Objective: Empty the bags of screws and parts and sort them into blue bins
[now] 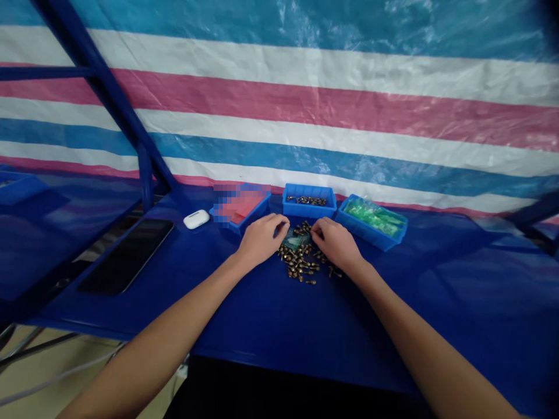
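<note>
A small clear, greenish plastic bag lies between my two hands, among a pile of brass-coloured screws on the blue table. My left hand is closed, thumb and forefinger pinched at the bag's left edge. On the other side my right hand is curled with its fingertips together by the bag's right edge, close to some screws; what it grips is too small to make out. Just beyond the hands stands a blue bin with more screws in it.
A blue bin of green plastic bags is at the right, one with red paper pieces at the left. Further left lie a white earbud case and a black phone. A blue metal frame post rises beyond.
</note>
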`<state>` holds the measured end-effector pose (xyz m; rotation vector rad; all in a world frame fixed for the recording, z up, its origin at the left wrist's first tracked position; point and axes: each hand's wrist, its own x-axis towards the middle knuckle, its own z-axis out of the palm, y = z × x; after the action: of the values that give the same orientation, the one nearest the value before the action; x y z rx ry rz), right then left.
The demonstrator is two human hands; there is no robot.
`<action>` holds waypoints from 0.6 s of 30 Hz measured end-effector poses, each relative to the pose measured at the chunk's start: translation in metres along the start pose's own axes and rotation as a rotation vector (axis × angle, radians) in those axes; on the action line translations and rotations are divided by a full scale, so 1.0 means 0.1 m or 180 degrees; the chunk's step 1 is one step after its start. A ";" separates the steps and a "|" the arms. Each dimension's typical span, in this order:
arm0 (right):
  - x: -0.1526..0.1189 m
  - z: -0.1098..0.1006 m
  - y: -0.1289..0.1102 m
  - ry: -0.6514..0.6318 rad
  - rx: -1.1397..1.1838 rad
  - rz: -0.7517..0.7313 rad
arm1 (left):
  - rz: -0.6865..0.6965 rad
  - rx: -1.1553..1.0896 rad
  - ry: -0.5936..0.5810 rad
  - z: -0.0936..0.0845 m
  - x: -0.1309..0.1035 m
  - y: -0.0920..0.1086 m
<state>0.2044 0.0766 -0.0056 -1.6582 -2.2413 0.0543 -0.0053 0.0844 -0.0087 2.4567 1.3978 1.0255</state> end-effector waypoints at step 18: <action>-0.14 -0.14 -0.06 0.0098 0.1258 -0.0800 | 0.0458 -0.1020 -0.0503 -0.03 0.03 0.12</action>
<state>0.2068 0.0588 0.0053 -1.1595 -2.2192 0.3790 0.0026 0.0799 -0.0001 2.3639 0.9393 0.9704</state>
